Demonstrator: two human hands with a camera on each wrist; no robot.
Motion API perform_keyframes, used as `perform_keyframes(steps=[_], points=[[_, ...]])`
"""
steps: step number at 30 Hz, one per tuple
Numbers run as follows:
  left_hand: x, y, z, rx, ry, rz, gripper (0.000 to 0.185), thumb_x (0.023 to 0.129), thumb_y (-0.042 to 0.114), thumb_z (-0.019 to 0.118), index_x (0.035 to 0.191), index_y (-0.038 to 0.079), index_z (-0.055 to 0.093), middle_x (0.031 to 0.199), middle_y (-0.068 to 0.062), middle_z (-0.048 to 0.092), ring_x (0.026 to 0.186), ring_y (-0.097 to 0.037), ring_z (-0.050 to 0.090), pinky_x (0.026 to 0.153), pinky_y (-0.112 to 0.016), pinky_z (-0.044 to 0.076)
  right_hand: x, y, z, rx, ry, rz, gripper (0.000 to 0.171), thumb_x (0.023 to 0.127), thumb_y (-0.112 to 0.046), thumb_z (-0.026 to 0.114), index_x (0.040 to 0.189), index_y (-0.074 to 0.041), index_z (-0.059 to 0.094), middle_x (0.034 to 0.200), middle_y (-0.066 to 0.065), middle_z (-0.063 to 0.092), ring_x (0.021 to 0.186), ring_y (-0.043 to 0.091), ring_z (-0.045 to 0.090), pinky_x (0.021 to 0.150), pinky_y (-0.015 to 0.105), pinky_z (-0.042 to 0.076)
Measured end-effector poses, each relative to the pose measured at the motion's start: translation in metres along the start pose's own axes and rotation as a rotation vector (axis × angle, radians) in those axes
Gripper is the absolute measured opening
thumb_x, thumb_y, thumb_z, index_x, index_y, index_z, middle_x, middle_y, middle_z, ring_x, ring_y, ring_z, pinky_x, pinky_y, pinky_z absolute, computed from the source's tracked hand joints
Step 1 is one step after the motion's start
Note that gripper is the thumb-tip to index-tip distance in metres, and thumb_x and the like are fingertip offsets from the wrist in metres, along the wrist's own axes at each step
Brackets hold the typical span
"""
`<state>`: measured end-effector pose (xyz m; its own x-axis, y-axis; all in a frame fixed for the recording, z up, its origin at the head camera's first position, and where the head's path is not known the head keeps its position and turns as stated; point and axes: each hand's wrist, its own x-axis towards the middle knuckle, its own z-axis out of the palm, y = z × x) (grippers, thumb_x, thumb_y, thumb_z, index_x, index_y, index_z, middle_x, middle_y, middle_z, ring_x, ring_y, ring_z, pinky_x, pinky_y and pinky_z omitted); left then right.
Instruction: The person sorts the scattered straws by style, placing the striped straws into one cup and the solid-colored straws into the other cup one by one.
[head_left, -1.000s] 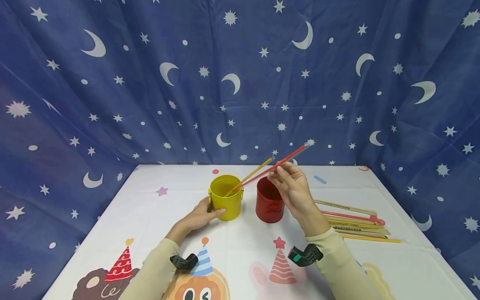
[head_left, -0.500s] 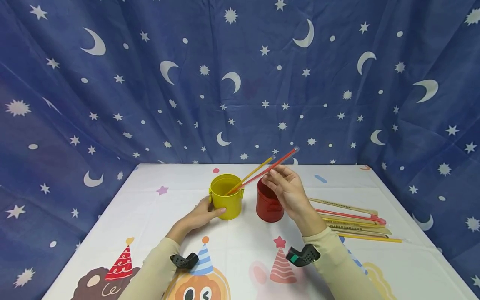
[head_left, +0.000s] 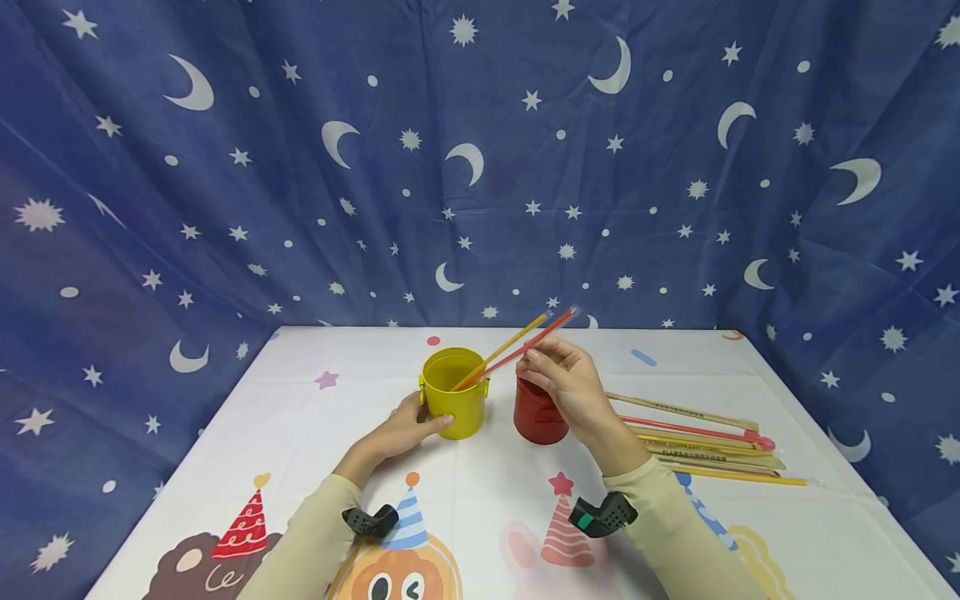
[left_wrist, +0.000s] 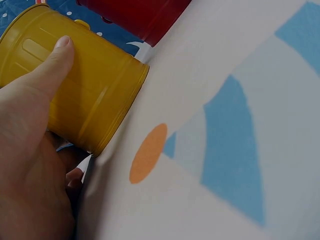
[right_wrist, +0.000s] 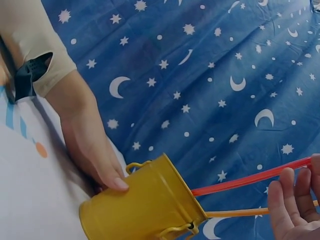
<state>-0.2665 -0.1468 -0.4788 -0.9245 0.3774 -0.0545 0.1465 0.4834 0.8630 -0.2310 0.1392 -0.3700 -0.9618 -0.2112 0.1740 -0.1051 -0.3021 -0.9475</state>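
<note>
A small yellow bucket (head_left: 457, 412) stands upright on the table, and my left hand (head_left: 405, 429) grips its left side. In the left wrist view the thumb (left_wrist: 59, 62) lies across the bucket's wall; the other fingers are largely hidden behind it. My right hand (head_left: 573, 383) pinches a red straw (head_left: 551, 327) in a clear wrapper, its lower end inside the yellow bucket. A wrapped yellow straw (head_left: 517, 337) leans in the same bucket, crossing close to the red one. In the right wrist view both the red straw (right_wrist: 250, 179) and the yellow straw (right_wrist: 235, 213) slant out of the rim.
Just right of the yellow bucket stands a red bucket (head_left: 540, 425), partly covered by my right hand. Several wrapped straws (head_left: 712, 450), some in paper, lie in a loose pile at the right. A star-and-moon curtain (head_left: 480, 167) hangs behind the table.
My right hand has moved left and slightly down, and the red straw has slid deeper into the yellow bucket. The left hand and the buckets have stayed in place.
</note>
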Motion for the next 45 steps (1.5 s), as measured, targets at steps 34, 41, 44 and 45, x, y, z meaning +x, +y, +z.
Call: perform_keyframes(steps=[34, 41, 44, 45], points=[[-0.001, -0.002, 0.002, -0.006, 0.013, -0.018, 0.083, 0.094, 0.046, 0.069, 0.157, 0.007, 0.031, 0.163, -0.013, 0.037, 0.151, -0.031, 0.035, 0.126, -0.053, 0.026, 0.010, 0.000, -0.024, -0.320, 0.056, -0.018, 0.034, 0.104, -0.015, 0.055, 0.128, 0.009, 0.057, 0.099, 0.000, 0.068, 0.083, 0.008, 0.069, 0.085, 0.020, 0.059], [0.001, -0.004, 0.002, -0.012, 0.011, -0.002, 0.079, 0.094, 0.044, 0.068, 0.155, 0.008, 0.033, 0.161, -0.011, 0.040, 0.150, -0.029, 0.037, 0.126, -0.053, 0.026, 0.011, -0.009, -0.033, -0.321, 0.082, -0.038, 0.033, 0.104, -0.018, 0.055, 0.126, 0.006, 0.059, 0.100, 0.002, 0.068, 0.083, 0.008, 0.069, 0.084, 0.020, 0.059], [0.002, -0.004, 0.002, -0.018, 0.009, 0.003, 0.079, 0.095, 0.044, 0.068, 0.156, 0.008, 0.033, 0.161, -0.011, 0.040, 0.150, -0.030, 0.037, 0.126, -0.053, 0.026, 0.012, -0.011, -0.037, -0.331, 0.094, -0.038, 0.033, 0.105, -0.021, 0.056, 0.126, 0.004, 0.059, 0.099, 0.000, 0.068, 0.083, 0.007, 0.069, 0.084, 0.019, 0.059], [0.002, -0.004, 0.001, -0.019, 0.010, 0.002, 0.079, 0.095, 0.044, 0.068, 0.156, 0.008, 0.033, 0.161, -0.011, 0.040, 0.150, -0.030, 0.037, 0.126, -0.053, 0.026, 0.013, -0.012, -0.039, -0.332, 0.100, -0.035, 0.033, 0.104, -0.021, 0.056, 0.126, 0.003, 0.060, 0.098, -0.002, 0.068, 0.083, 0.007, 0.069, 0.083, 0.018, 0.059]])
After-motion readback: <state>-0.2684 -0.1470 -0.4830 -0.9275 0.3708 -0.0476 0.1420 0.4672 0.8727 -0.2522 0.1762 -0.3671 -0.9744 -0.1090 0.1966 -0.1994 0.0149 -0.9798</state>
